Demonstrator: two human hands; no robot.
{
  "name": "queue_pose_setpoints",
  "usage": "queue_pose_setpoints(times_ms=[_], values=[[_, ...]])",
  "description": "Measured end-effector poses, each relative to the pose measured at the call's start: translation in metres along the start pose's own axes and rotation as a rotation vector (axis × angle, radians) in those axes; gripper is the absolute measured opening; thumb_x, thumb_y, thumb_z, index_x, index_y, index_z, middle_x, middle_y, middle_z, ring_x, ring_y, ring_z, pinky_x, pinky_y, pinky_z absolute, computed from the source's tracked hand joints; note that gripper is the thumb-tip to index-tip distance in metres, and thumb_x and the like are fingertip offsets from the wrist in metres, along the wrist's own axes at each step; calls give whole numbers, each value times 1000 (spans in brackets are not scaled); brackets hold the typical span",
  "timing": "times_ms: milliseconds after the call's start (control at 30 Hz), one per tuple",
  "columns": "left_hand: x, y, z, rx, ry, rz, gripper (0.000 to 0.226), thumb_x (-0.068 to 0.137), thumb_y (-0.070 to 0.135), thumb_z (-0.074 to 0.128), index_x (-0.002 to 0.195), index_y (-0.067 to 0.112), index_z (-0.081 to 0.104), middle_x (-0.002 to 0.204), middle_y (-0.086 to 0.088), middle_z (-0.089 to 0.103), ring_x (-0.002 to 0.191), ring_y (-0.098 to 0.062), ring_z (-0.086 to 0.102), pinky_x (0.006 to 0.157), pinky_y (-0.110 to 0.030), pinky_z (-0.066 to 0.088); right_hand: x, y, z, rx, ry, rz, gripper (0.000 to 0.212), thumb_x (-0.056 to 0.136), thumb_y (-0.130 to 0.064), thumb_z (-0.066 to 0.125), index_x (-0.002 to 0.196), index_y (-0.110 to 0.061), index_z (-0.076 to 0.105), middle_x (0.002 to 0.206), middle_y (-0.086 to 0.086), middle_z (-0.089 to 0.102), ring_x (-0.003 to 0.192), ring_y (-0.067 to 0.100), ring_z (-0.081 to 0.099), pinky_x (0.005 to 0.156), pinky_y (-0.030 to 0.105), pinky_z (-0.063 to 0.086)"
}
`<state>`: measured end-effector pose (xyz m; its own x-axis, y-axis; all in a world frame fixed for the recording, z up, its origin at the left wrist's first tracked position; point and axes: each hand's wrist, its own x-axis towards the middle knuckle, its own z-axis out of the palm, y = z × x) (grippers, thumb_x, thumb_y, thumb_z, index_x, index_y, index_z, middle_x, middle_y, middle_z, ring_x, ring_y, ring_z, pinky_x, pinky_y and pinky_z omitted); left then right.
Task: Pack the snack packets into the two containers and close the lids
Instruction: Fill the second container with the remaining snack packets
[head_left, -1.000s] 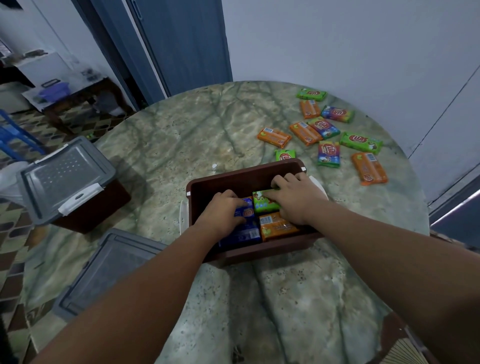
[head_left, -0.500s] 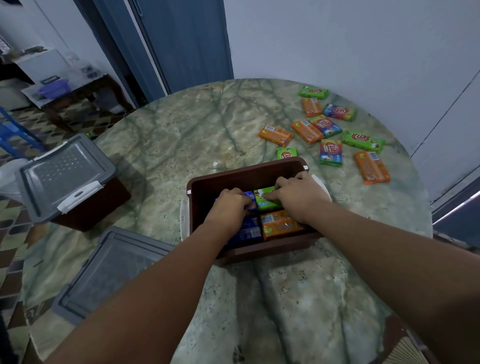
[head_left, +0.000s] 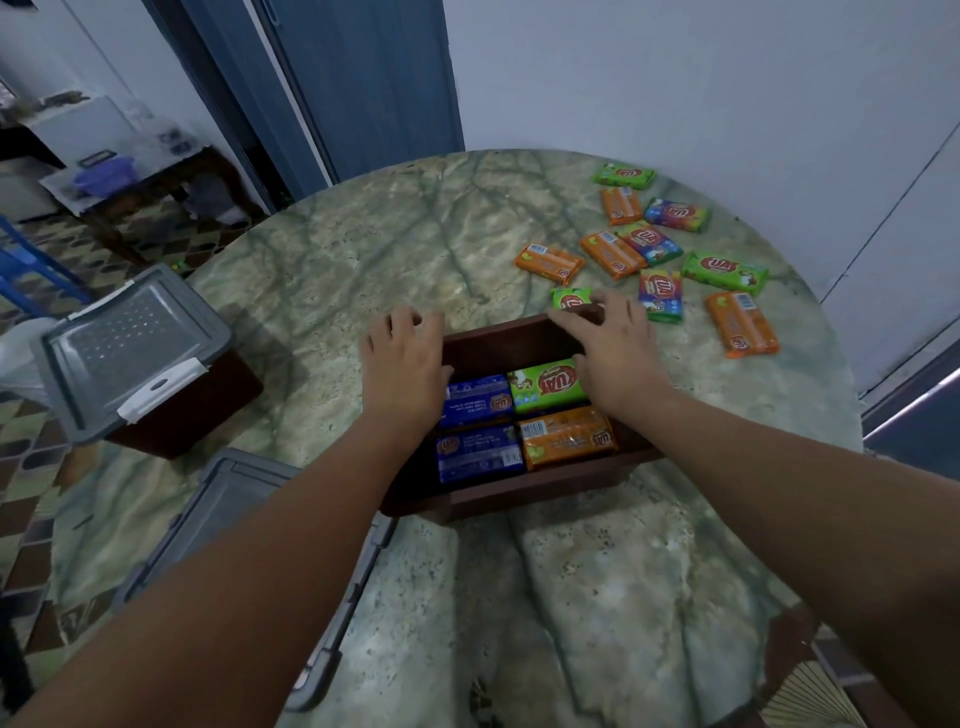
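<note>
Four packets are lying flat in the open brown box (head_left: 498, 488) at the worktop's (head_left: 363, 249) middle: two blue, one green (head_left: 545, 383), one orange (head_left: 566, 435). Both hands are hovering over the box's far rim, the left hand (head_left: 402, 364) relaxed and holding nothing, the right hand (head_left: 608, 348) spread and reaching for the small green packet (head_left: 570, 299) just beyond that rim, no grip made yet. Ten more are lying loose beyond the box. A good move would be pinching the packet by its short edges and laying it flat on the green one, keeping the stack level so the grey lid (head_left: 208, 519), left of the box, can shut. Further left, the second box (head_left: 135, 358) is sitting lidded.
</note>
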<state>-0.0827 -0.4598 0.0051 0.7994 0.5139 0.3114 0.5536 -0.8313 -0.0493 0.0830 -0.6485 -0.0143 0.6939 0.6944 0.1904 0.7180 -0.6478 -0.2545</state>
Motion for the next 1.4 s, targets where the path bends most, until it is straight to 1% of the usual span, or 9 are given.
queue_pose_setpoints(times_ms=[100,267,367,700,800,900,1033,1300,1400], values=[[5,-4,2,-24,-148,-40,48,91,36,69,134,22,52,128,-7,53,118,-31,47,94,-44,46,3,3,3,12,-103,23,74,96,-6,55,156,-42,32,160,12,22,142,34,25,114,47,34],[14,-9,3,-146,-136,-58,25,98,20,60,123,21,60,117,-5,59,110,-29,49,73,-38,46,11,4,5,10,-133,30,78,96,0,51,156,-45,31,159,7,21,137,32,26,110,45,38],[21,-10,3,-157,-154,-51,19,99,18,60,117,20,62,113,-4,59,108,-28,48,69,-37,41,20,8,7,17,-153,18,79,95,1,51,156,-46,30,156,6,21,138,32,24,111,47,40],[49,-8,13,-102,-179,-54,21,95,12,62,114,19,62,107,-5,59,105,-30,51,69,-38,42,39,10,7,40,-155,22,73,98,-5,53,156,-45,32,158,4,20,139,32,24,110,50,41],[54,1,6,-62,-263,-38,28,91,18,62,119,18,60,115,-8,59,110,-32,52,82,-44,51,36,13,7,156,-97,15,56,100,-21,58,153,-36,43,153,6,30,139,31,29,114,48,36],[59,22,-6,-144,-243,-14,39,89,29,56,126,19,57,123,-9,55,116,-32,49,94,-47,47,35,16,2,325,30,73,48,100,-29,59,148,-25,52,137,7,46,129,27,41,109,40,35],[74,70,-19,-310,-126,86,33,92,29,54,122,18,59,120,-8,57,113,-30,50,87,-41,46,36,41,-4,379,168,176,41,98,-29,59,138,-19,59,123,12,57,121,29,48,103,40,37],[109,193,-13,-423,-197,208,11,91,27,56,91,17,59,98,-6,63,92,-28,59,75,-44,51,34,153,-26,358,79,384,36,95,-28,61,129,-18,63,122,13,64,118,31,56,101,42,45],[115,231,-5,-409,-228,214,13,95,28,55,92,17,61,92,-3,62,83,-24,59,69,-42,52,35,183,-32,347,29,430,37,93,-33,62,128,-20,63,125,13,62,116,33,57,98,42,47]])
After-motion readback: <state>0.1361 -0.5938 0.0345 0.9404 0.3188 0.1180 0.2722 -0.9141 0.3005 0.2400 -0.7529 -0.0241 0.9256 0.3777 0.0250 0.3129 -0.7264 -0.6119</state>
